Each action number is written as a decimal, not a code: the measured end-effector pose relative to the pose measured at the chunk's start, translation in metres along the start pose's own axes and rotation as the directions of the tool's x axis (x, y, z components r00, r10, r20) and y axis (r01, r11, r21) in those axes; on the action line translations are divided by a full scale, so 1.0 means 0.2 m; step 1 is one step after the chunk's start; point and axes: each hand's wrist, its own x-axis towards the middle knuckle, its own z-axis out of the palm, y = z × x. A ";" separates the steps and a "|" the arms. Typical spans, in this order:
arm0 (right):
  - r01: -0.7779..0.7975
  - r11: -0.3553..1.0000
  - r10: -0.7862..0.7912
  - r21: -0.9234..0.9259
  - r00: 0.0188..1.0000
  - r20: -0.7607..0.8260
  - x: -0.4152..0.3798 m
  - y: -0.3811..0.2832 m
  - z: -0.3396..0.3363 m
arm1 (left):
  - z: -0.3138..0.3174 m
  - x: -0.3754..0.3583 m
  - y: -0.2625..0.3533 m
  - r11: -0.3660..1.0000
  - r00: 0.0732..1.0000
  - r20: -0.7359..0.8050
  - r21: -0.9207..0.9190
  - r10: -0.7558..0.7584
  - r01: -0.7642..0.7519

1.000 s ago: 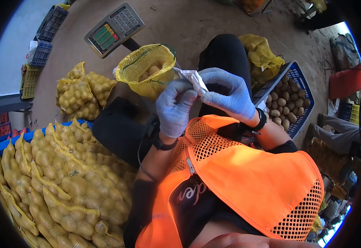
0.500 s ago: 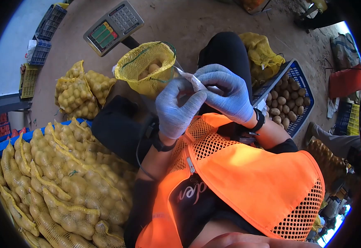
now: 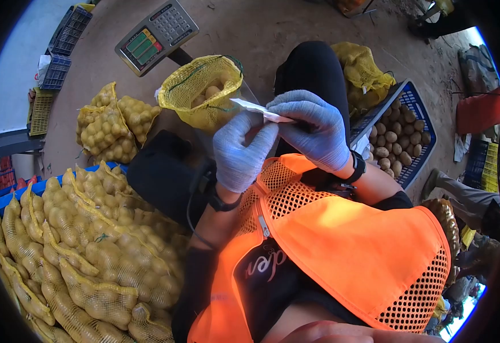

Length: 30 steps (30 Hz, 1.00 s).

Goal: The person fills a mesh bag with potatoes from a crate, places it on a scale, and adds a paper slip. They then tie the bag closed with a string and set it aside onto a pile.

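Observation:
My left hand (image 3: 242, 150), in a blue-grey glove, pinches the near edge of a small white strip (image 3: 261, 110). The gloved fingers of my right hand (image 3: 314, 130) are closed on the strip's other end. Both hands are close together above my lap. Just beyond them stands an open yellow mesh bag (image 3: 190, 94) with potatoes (image 3: 212, 91) inside and a green cord at its rim. The scale display (image 3: 157, 37) rises behind the bag.
Filled mesh bags (image 3: 110, 251) are piled in a blue container at the left. Two more filled bags (image 3: 106, 128) stand on the floor. A blue crate (image 3: 426, 151) of potatoes and a yellow bag (image 3: 364, 74) lie to the right. A person's leg (image 3: 461, 191) shows far right.
The white strip has turned flatter between my fingers, its free tip pointing left. My left hand has shifted slightly left. At the far right, the person's leg has moved.

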 end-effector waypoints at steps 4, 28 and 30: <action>-0.102 0.981 0.096 0.166 0.994 0.046 0.00 0.01 -0.02 | -0.03 0.01 0.00 0.999 0.996 0.071 0.014 0.047 -0.048; -0.466 -0.023 0.694 -0.884 0.629 -0.350 -0.90 0.56 -0.98 | -0.52 0.48 -0.34 0.215 0.885 0.461 0.860 0.061 -0.462; -0.604 0.452 0.368 -0.656 0.797 -0.480 -0.63 0.48 -0.82 | -0.53 0.53 -0.42 0.147 0.893 0.351 0.935 -0.280 -0.322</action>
